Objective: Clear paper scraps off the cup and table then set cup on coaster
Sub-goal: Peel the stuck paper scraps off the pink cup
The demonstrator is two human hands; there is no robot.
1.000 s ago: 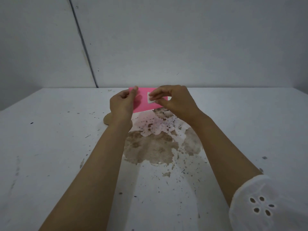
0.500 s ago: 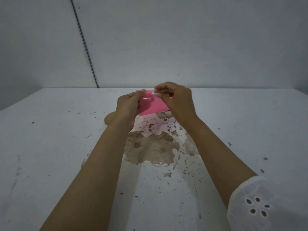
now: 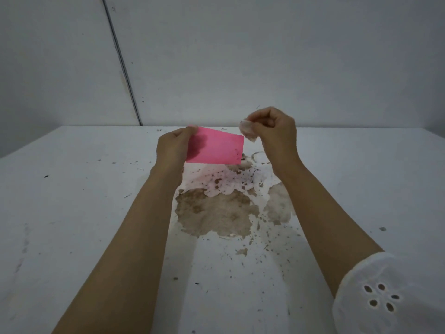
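My left hand holds a pink cup by its left end, tipped on its side above the far middle of the table. To the right of the cup and a little higher, my right hand pinches a crumpled white paper scrap, which is clear of the cup. No coaster shows in this frame.
The white table bears a large brown stain and many dark specks below my hands. A faint ring mark lies under the right hand. Grey walls close the back and left.
My right hand has pulled the white scrap off the cup and moved up and to the right. The cup, in my left hand, now shows its whole pink side.
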